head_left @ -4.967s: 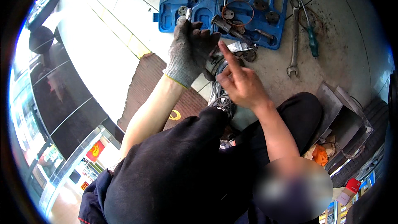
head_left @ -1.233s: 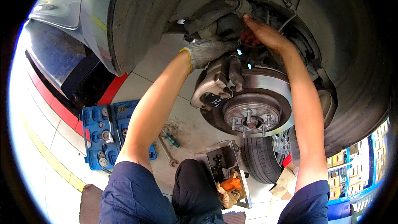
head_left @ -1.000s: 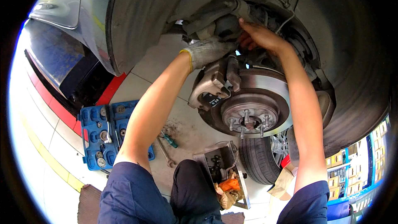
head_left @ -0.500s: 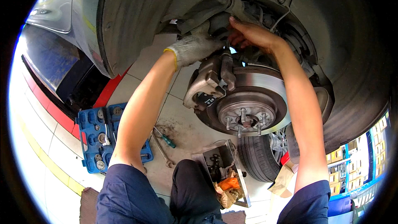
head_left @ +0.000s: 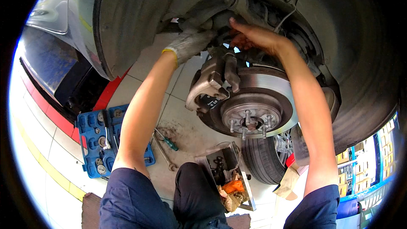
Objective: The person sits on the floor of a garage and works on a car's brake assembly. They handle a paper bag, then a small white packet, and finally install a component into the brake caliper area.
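A brake disc (head_left: 277, 87) with bare wheel studs sits on the hub (head_left: 252, 112) under the wheel arch. The brake caliper (head_left: 207, 80) straddles its left side. Behind the caliper is my left hand (head_left: 190, 46), in a pale knitted glove with a yellow cuff. Its fingers curl in among dark suspension parts, and whatever they grip is hidden. My bare right hand (head_left: 256, 36) reaches in above the disc. The thumb stretches up and apart beside a dark rounded part, while the bent fingers hang in shadow near the caliper's top. No held object shows in that hand.
An open blue tool case (head_left: 91, 144) lies on the left floor. Near it are a wrench (head_left: 163, 152) and a green-handled screwdriver (head_left: 169, 143). A metal tray (head_left: 243, 174) holds dark parts and an orange cloth. Below the disc lies a wheel (head_left: 265, 161); stocked shelves (head_left: 364, 165) stand right.
My left hand has shifted left and a little away from the right hand, widening the gap between them. The right hand has moved only slightly left.
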A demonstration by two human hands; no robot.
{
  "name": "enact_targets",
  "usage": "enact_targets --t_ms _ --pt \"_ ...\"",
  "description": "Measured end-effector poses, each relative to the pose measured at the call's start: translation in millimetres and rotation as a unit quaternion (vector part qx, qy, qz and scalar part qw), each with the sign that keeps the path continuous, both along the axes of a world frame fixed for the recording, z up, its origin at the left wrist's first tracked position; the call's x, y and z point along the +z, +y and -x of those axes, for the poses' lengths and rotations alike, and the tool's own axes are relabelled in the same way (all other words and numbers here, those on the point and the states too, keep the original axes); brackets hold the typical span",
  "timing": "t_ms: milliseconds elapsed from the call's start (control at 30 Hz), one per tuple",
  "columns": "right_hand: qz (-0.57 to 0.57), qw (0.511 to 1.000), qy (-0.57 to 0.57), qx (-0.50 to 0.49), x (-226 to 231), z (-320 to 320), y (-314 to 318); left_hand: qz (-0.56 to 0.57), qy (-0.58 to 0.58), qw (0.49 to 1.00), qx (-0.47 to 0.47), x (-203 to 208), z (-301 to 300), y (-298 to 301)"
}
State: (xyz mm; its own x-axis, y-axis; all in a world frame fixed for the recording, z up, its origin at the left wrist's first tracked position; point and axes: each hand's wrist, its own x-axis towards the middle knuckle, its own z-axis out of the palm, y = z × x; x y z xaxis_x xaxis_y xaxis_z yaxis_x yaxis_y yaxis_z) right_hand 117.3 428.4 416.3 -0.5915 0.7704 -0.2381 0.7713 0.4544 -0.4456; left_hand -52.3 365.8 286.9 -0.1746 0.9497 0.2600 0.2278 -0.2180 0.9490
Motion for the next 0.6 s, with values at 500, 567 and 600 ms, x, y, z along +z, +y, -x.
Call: enact_targets --t_ms 500,567,600 --pt "-0.015 1.000 -0.009 -0.002 6 4 -9 -0.175 0.077 0.967 0.166 3 -36 -8" --pt "-0.005 1.000 0.009 0.011 6 1 -13 -0.133 0.023 0.979 0.151 17 -48 -22" --pt "0.001 1.000 0.008 0.023 7 1 -12 -0.140 0.051 0.976 0.160 22 -51 -30"
